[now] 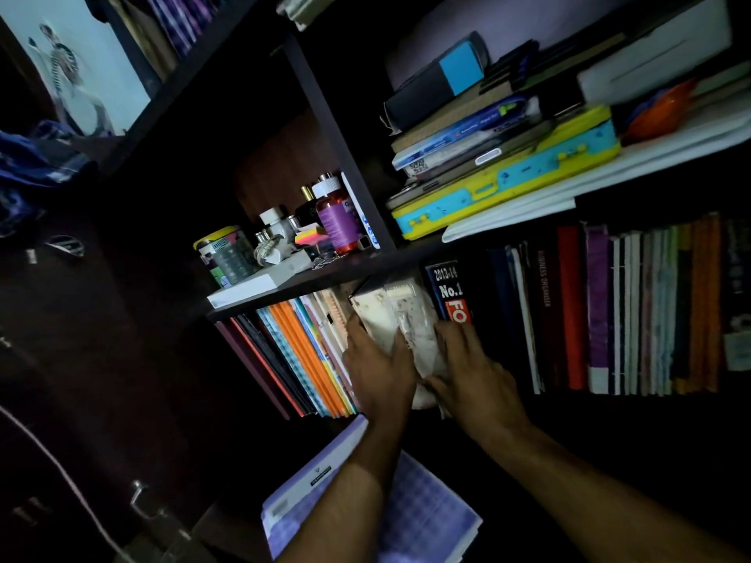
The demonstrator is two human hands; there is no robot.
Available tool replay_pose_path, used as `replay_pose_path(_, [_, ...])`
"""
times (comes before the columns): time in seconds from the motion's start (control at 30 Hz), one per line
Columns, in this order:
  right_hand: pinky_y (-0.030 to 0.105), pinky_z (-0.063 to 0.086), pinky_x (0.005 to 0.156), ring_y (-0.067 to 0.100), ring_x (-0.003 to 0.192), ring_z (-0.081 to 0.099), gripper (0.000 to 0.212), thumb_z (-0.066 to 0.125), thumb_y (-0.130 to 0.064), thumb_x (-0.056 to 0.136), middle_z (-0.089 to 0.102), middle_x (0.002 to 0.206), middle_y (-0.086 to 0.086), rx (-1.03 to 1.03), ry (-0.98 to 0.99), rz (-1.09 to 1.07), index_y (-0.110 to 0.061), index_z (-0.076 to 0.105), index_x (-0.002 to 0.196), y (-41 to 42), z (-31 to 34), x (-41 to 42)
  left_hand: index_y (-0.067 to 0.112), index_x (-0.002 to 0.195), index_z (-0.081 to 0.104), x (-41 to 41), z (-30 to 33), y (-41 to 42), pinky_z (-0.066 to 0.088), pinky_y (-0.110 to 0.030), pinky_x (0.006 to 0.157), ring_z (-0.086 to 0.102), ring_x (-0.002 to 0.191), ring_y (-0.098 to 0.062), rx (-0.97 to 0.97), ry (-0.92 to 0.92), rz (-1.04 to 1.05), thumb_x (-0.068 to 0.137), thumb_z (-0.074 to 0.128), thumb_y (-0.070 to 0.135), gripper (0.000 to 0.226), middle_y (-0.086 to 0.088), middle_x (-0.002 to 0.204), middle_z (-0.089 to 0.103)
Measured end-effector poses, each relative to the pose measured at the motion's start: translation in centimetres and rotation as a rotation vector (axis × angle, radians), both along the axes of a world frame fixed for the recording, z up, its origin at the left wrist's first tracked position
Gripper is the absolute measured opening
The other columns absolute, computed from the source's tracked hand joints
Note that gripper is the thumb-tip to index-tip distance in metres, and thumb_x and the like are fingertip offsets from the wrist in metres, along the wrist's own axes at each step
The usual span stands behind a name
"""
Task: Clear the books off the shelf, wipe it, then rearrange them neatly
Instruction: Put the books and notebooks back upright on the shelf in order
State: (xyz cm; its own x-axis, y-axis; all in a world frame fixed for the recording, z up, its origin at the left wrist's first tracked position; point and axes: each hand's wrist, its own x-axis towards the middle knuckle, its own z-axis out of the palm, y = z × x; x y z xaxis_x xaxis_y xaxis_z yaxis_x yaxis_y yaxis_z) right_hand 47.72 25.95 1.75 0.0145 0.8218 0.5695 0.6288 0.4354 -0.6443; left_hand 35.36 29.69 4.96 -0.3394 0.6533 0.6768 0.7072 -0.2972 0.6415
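1. Left hand (pixel 376 369) is gripping the left side of a worn white book (pixel 396 319), fingers wrapped over its edge.
2. Right hand (pixel 473 369) is pressing the same book's right side, fingers spread flat against the cover.
3. The white book is sitting upright in the dark shelf (pixel 325 278) row, between the leaning orange notebooks (pixel 313 355) and a black volume (pixel 449 290) marked "No.1".
4. More upright books (pixel 634 306) are standing to the right.
5. A yellow-and-blue case (pixel 512 188) is lying on the board above.
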Motion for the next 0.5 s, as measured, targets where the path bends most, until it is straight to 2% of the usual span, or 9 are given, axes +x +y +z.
replay_pose_path(0.1, [0.041,0.051,0.075,0.033,0.102,0.066,0.051,0.072,-0.026,0.087,0.053,0.128,-0.002,-0.004,0.025,-0.007,-0.033,0.029,0.115,0.1,0.0,0.3,0.03,0.149,0.039,0.3,0.0,-0.6,0.05,-0.046,0.099,0.057,0.124,-0.025,0.005,-0.006,0.0,0.084,0.051,0.066,0.076,0.003,0.139,0.059])
replay_pose_path(0.17, [0.039,0.046,0.07,0.033,0.095,0.066,0.034,0.063,-0.028,0.092,0.062,0.113,0.0,-0.03,0.011,0.012,-0.03,0.032,0.107,0.1,0.1,0.5,0.027,0.151,0.039,0.7,-1.1,-0.9,0.045,-0.045,0.106,0.053,0.129,-0.023,0.013,0.004,-0.03,0.087,0.048,0.074,0.079,0.002,0.144,0.055])
replay_pose_path(0.23, [0.038,0.046,0.067,0.03,0.089,0.064,0.018,0.056,-0.029,0.095,0.062,0.099,-0.001,-0.013,0.009,0.044,-0.025,0.039,0.097,0.0,0.3,0.5,0.024,0.148,0.04,1.3,-2.3,-1.4,0.042,-0.038,0.109,0.049,0.13,-0.021,-0.014,-0.012,-0.055,0.092,0.047,0.069,0.072,-0.003,0.144,0.047])
replay_pose_path(0.3, [0.038,0.047,0.071,0.026,0.09,0.063,0.013,0.053,-0.031,0.096,0.059,0.1,-0.003,-0.02,-0.003,0.065,-0.024,0.044,0.093,0.1,0.3,0.4,0.023,0.142,0.042,1.5,-3.2,-1.8,0.04,-0.029,0.099,0.049,0.125,-0.021,-0.083,-0.057,-0.071,0.097,0.053,0.058,0.058,-0.005,0.14,0.043])
replay_pose_path(0.33, [0.038,0.048,0.073,0.026,0.092,0.062,0.011,0.051,-0.033,0.098,0.058,0.103,-0.003,-0.038,-0.009,0.073,-0.024,0.045,0.095,0.2,0.2,0.3,0.023,0.14,0.042,1.6,-3.5,-1.8,0.039,-0.027,0.095,0.051,0.123,-0.02,-0.095,-0.067,-0.086,0.097,0.055,0.056,0.055,-0.004,0.138,0.045])
replay_pose_path(0.4, [0.04,0.05,0.079,0.028,0.098,0.062,0.01,0.048,-0.034,0.101,0.053,0.112,0.001,-0.079,-0.017,0.077,-0.025,0.046,0.104,0.4,0.0,0.0,0.026,0.141,0.04,1.3,-3.8,-1.4,0.041,-0.028,0.098,0.053,0.125,-0.018,-0.102,-0.047,-0.128,0.092,0.054,0.064,0.064,0.001,0.137,0.052])
replay_pose_path(0.5, [0.047,0.052,0.084,0.033,0.104,0.062,0.022,0.049,-0.025,0.102,0.044,0.125,0.004,-0.12,-0.075,0.053,-0.022,0.043,0.123,0.6,-0.3,-0.9,0.033,0.148,0.026,0.9,-4.4,-0.7,0.046,-0.041,0.107,0.055,0.13,-0.023,-0.174,0.002,-0.135,0.084,0.051,0.071,0.079,-0.002,0.144,0.053])
